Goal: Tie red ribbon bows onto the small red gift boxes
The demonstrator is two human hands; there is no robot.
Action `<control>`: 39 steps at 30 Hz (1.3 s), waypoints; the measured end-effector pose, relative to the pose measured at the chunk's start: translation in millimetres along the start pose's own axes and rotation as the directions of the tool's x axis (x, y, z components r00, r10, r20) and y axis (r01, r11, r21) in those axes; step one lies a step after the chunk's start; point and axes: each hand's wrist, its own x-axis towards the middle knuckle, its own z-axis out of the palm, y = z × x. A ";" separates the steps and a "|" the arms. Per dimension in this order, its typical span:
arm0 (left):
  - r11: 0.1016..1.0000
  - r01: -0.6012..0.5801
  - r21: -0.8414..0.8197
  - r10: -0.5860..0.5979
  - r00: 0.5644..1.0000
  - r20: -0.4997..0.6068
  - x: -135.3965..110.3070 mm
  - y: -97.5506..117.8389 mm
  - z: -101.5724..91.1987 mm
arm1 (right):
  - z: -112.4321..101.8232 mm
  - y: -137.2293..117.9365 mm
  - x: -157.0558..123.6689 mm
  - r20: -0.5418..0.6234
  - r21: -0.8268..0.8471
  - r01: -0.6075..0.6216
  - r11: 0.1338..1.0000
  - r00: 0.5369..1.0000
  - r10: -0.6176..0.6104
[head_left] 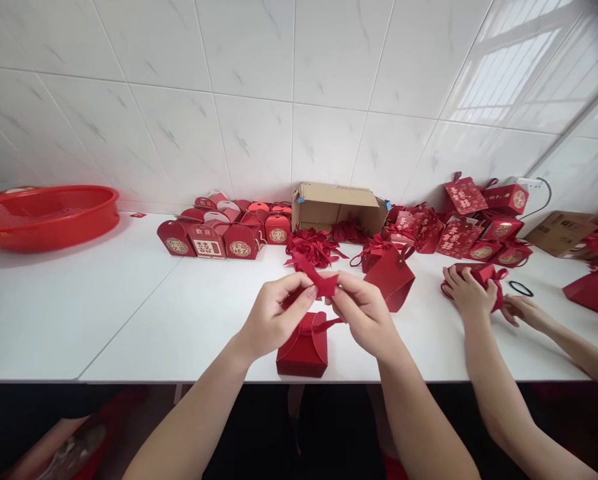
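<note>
Head camera looked down on a white table [129, 313] with an open cardboard box [329, 207] standing at the back against the tiled wall; its inside was hidden from this angle. Well in front of that box, at the table's near edge, sat a small red gift box [303, 350] with its rounded top flaps folded up. Directly above it the left hand [271, 317] and the right hand [363, 313] met, each with thumb and forefinger pinched shut on a red ribbon [323, 283], the other fingers curled loosely. One ribbon end ran down to the gift box's top.

Just in front of the cardboard box lay a loose heap of red ribbons [311, 247]. To its left stood a cluster of closed red boxes [223, 233] with gold emblems, and far left of it a red mesh basket [49, 217] whose contents I could not make out. To the box's right lay a jumbled pile of flat and folded red boxes [459, 227], and nearer the front a red paper bag [393, 273] tipped on its side.

Further right and forward, a co-worker's hands [466, 290] gripped another red box [481, 273]. A black ring [521, 289] lay just beside them, and a second cardboard box [559, 232] sat behind, its contents unseen.
</note>
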 end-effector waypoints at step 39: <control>0.816 0.204 0.541 0.224 0.752 -0.621 -56.4 -87.1 -50.7 | -31.0 77.6 -99.1 -0.634 -0.125 -0.292 0.948 0.759 0.150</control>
